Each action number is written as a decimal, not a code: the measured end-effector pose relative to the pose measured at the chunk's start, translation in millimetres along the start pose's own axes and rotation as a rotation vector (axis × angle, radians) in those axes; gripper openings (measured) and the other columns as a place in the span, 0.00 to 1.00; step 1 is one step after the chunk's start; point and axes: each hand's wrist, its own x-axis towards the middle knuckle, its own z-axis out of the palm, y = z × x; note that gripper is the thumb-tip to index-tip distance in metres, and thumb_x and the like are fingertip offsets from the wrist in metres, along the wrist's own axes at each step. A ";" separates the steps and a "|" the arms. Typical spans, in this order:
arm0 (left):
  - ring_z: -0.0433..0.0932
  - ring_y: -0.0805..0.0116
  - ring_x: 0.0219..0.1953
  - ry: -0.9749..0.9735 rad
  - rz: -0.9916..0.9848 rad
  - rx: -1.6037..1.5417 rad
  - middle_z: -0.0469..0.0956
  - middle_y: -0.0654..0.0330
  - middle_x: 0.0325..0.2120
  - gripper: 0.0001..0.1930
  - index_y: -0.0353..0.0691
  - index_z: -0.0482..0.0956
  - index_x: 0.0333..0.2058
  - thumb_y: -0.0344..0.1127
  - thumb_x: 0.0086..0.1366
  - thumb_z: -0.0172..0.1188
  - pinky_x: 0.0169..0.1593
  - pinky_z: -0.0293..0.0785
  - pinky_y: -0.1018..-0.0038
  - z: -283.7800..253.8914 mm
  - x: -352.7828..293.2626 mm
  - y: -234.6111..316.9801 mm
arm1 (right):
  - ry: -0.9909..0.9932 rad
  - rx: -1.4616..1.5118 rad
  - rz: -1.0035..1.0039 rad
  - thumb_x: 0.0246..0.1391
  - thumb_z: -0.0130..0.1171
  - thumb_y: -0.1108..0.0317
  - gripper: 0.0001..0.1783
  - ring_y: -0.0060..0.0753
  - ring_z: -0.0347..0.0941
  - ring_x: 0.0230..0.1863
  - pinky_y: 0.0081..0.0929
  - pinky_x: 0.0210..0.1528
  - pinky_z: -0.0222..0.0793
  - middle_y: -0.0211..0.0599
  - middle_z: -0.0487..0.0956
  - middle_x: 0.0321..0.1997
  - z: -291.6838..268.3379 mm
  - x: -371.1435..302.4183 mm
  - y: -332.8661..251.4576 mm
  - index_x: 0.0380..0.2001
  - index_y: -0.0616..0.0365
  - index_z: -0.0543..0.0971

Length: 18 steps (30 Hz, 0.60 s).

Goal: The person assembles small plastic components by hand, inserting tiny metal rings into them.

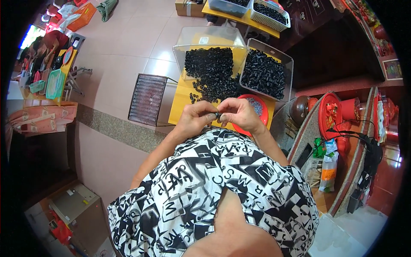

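Observation:
Close in front of my body, my left hand (pixel 193 120) and my right hand (pixel 243 115) meet with thumbs and fingertips pinched on one small black plastic piece (pixel 218 115). Most of it is hidden by the fingers. Just beyond lies a heap of loose black plastic pieces (pixel 214 83) on a yellow table (pixel 176 109), spilling from a clear plastic bin (pixel 209 36) tipped on its side. A second clear bin (pixel 291 79), full of black pieces, stands to its right. Beside my right hand, partly behind it, is a red round tray (pixel 265 115) with small greyish bits.
A dark slatted stool or rack (pixel 147 98) stands left of the table. Further off, another yellow table (pixel 239 19) bears more bins, including a white basket (pixel 280 25). Shelving with red items and a bagged package (pixel 328 171) is at right. A person (pixel 53 43) bends at far left.

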 end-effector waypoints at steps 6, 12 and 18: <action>0.72 0.79 0.25 -0.044 -0.103 -0.057 0.75 0.62 0.21 0.03 0.32 0.74 0.28 0.25 0.54 0.55 0.28 0.69 0.83 14.0 -1.0 5.4 | -0.057 0.085 -0.045 0.42 0.60 0.72 0.12 0.24 0.73 0.26 0.19 0.30 0.71 0.36 0.74 0.26 -10.7 -6.8 19.9 0.30 0.66 0.71; 0.72 0.79 0.24 -0.118 -0.106 0.036 0.75 0.62 0.20 0.04 0.32 0.74 0.28 0.27 0.54 0.56 0.27 0.69 0.83 19.2 4.4 -1.4 | 0.019 0.090 -0.014 0.43 0.58 0.76 0.08 0.22 0.71 0.25 0.17 0.28 0.69 0.33 0.73 0.24 -12.6 -12.1 29.3 0.29 0.66 0.71; 0.69 0.81 0.22 -0.125 -0.320 0.140 0.73 0.65 0.20 0.05 0.32 0.73 0.30 0.27 0.55 0.55 0.25 0.66 0.84 22.4 19.7 -29.0 | 0.175 -0.028 0.166 0.46 0.54 0.77 0.05 0.22 0.71 0.24 0.16 0.25 0.69 0.34 0.73 0.23 -22.8 -19.0 48.8 0.29 0.66 0.70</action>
